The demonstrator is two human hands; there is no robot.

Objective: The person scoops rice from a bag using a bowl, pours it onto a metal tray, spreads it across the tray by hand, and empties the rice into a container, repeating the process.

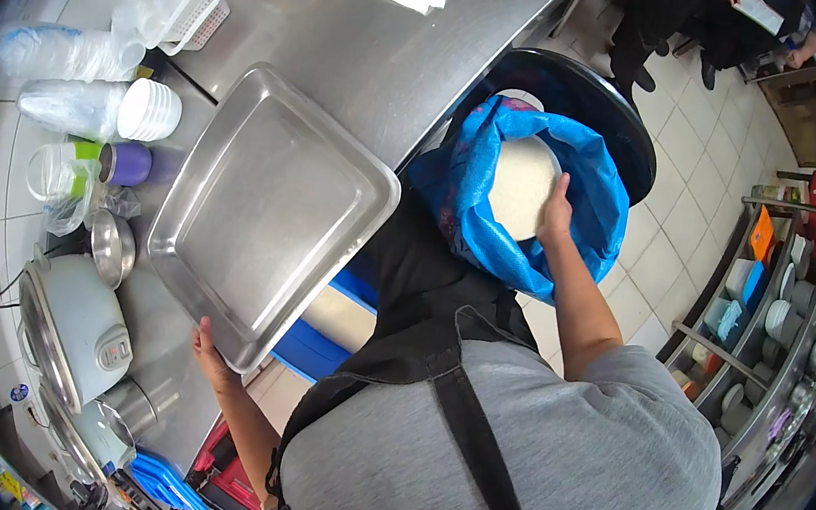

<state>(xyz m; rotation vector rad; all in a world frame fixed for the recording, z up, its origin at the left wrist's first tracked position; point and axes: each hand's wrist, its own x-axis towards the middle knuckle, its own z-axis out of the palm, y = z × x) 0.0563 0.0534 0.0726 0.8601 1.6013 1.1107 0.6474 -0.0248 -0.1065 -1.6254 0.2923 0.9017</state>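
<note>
An empty rectangular metal tray [267, 209] rests on the steel counter, reaching over its edge. My left hand [213, 354] grips the tray's near corner, with fingers at the rim. On the right, a blue sack [593, 175] stands open with its top folded out. Inside the sack's mouth, my right hand [555, 216] is closed on the rim of a round container [524, 183] full of white grains that look like rice. How deep the sack's contents reach is hidden.
Along the wall stand a rice cooker [83, 329], a metal bowl [112, 248], stacked cups [150, 111] and a white basket [198, 18]. A black bin [634, 130] is behind the sack. People stand on the tiled floor beyond; shelves of dishes [773, 317] are at right.
</note>
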